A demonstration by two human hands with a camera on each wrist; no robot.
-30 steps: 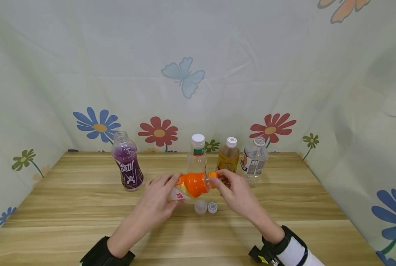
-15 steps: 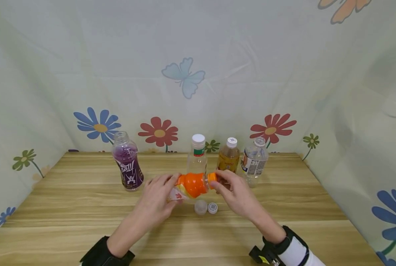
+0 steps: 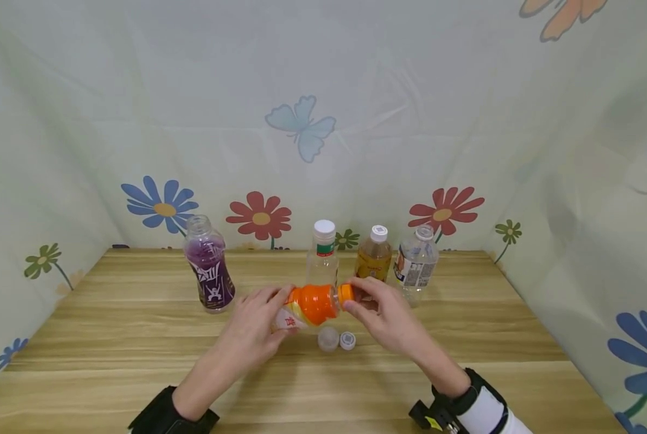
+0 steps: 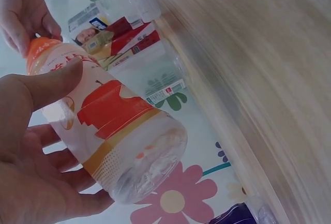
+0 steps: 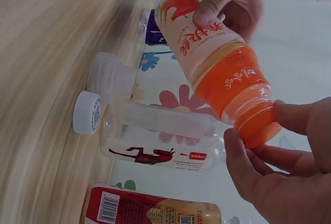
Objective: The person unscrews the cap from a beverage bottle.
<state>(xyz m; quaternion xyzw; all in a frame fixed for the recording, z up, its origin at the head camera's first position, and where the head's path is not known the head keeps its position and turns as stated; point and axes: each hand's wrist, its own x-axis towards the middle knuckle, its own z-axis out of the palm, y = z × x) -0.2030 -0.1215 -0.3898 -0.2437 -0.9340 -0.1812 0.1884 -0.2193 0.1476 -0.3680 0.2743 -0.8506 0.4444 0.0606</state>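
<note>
A plastic drink bottle [image 3: 313, 304] with an orange and white wrapper lies tilted in the air over the table, mouth towards the right. My left hand [image 3: 255, 319] grips its lower body, thumb across the label [image 4: 111, 107] in the left wrist view. At the neck, thumb and fingers of my right hand [image 3: 391, 316] pinch the orange cap [image 5: 258, 125]. Below the bottle, a translucent cap [image 3: 328, 339] and a white cap [image 3: 347, 340] rest side by side on the wooden table [image 3: 138, 337].
An uncapped purple bottle [image 3: 209, 271] stands at the left. Behind my hands are a clear bottle [image 3: 323, 259] with a white lid, a brown-yellow bottle [image 3: 374, 256] with a white cap, and an uncapped clear bottle [image 3: 415, 262]. A flowered curtain [image 3: 356, 144] hangs behind.
My right fingers have shifted slightly around the orange cap, and more of it shows now. The left hand and bottle have barely moved; the standing bottles have stayed put.
</note>
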